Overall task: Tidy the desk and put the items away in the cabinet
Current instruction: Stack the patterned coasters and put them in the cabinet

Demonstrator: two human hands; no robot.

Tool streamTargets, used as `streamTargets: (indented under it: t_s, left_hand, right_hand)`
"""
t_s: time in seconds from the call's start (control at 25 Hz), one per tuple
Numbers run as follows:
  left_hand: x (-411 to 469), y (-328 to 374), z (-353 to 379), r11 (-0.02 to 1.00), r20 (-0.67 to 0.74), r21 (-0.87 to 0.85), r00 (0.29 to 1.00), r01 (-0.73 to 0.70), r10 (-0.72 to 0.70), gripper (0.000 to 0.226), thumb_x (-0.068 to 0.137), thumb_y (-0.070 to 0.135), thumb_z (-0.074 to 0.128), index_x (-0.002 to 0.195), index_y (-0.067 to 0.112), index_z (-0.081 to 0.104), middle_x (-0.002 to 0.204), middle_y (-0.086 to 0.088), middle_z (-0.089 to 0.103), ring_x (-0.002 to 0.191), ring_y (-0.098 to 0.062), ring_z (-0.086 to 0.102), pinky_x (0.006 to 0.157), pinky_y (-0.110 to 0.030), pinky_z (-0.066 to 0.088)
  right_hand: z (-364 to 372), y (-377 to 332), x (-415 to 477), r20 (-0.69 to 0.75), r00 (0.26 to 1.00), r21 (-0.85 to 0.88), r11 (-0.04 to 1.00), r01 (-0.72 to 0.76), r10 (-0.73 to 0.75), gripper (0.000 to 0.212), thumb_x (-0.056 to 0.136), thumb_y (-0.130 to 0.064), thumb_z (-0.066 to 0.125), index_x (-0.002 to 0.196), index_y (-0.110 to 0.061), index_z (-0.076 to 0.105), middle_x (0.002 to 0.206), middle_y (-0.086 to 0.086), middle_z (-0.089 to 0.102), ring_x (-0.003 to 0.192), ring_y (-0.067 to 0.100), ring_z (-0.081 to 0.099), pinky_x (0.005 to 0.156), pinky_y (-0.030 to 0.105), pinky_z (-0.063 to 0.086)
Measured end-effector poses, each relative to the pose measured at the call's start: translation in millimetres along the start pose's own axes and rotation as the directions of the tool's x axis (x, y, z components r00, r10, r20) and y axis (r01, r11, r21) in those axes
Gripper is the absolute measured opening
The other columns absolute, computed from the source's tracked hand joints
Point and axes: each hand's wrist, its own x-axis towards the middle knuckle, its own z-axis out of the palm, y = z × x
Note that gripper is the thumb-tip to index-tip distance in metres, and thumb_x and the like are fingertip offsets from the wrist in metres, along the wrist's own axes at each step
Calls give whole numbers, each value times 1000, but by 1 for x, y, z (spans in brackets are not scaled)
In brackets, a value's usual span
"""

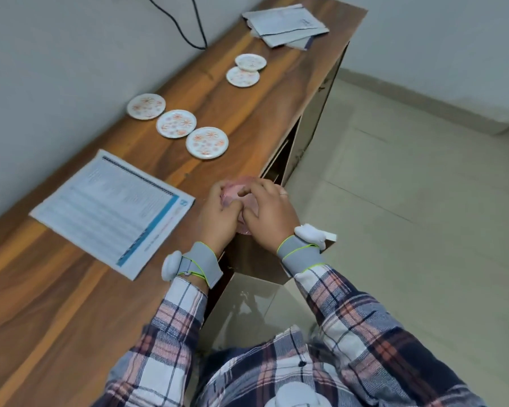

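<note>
**Two hands on a pink thing at the desk's edge**

Two hands meet at the right edge of the desk [71,289], just above the cabinet [312,113] under it. The left hand [218,212] and right hand [269,214] grip a pink thing [241,183] from either side. The fingers are curled round its rim and the thumbs nearly touch. Holding it there makes sense to me: it is right above the cabinet opening, ready to go down.

The hands cover most of the pink thing and it is blurred. It looks round, but I cannot tell whether it is one dish or a stack. The cabinet's inside is dark, and I cannot make out a shelf.

The rest waits on the desk. A booklet [112,210] lies flat to the left. Three plates [176,123] sit in a touching row beyond it, and two plates [243,76] overlap farther off. Papers [285,26] are piled at the far end.
</note>
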Motion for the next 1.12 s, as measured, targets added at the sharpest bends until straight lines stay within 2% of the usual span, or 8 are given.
streamTargets:
  t_s: [0.2,0.32,0.4,0.48,0.6,0.84,1.0,1.12]
  left_hand:
    - [-10,30,101,1000,-45,-12,999,-15,15,34,73,32,50,101,50,51,97,6,67,87,-27,67,79,-50,57]
    - [-15,47,153,997,-78,-61,996,-48,44,32,86,15,51,108,39,53,84,21,67,72,-7,68,55,-25,56]
    - [-16,62,181,992,-134,-127,991,-23,6,32,91,6,49,115,27,52,85,13,65,65,-2,68,48,-17,51]
    - [-15,75,189,988,-189,-154,982,-9,-20,31,91,7,51,117,24,51,93,6,63,68,-2,68,50,-19,52]
    - [-2,85,188,984,-230,-170,969,54,-93,25,90,14,57,111,27,51,101,1,63,83,-14,67,67,-32,57]
    - [44,89,187,966,-294,-230,938,119,-186,16,93,10,55,106,16,49,83,0,58,69,-11,58,64,-24,47]
    - [68,93,185,957,-352,-252,908,143,-228,21,94,11,53,115,12,50,92,-3,60,80,-17,60,72,-28,48]
    - [92,92,187,950,-439,-299,870,95,-225,29,94,4,51,122,10,57,99,-1,65,84,-9,62,71,-15,50]
  right_hand:
    - [-56,92,4,49,996,45,997,67,-69,31,84,-19,58,115,-22,62,129,-1,54,129,30,43,109,35,29]
    - [-95,129,13,47,992,61,991,117,-120,35,82,-17,57,117,-22,59,128,-3,56,128,28,43,109,35,30]
    - [-120,147,25,42,989,97,985,139,-144,38,81,-14,55,117,-21,59,125,-2,58,125,28,42,107,36,33]
    - [-131,150,35,56,980,125,975,181,-189,38,80,-11,54,117,-22,59,123,-2,59,124,28,42,105,37,35]
    - [-133,155,55,106,958,142,958,249,-265,35,83,-13,55,116,-23,59,123,-3,58,124,27,42,104,31,32]
    - [-127,164,110,218,899,124,924,361,-380,34,81,-10,59,114,-19,63,122,-1,60,120,28,44,105,28,30]
    - [-123,156,143,296,855,132,905,404,-425,36,83,-11,56,117,-20,61,124,0,59,122,28,44,107,30,30]
    - [-115,155,175,339,795,171,864,473,-502,36,84,-11,54,118,-21,60,123,0,59,121,27,43,104,30,30]
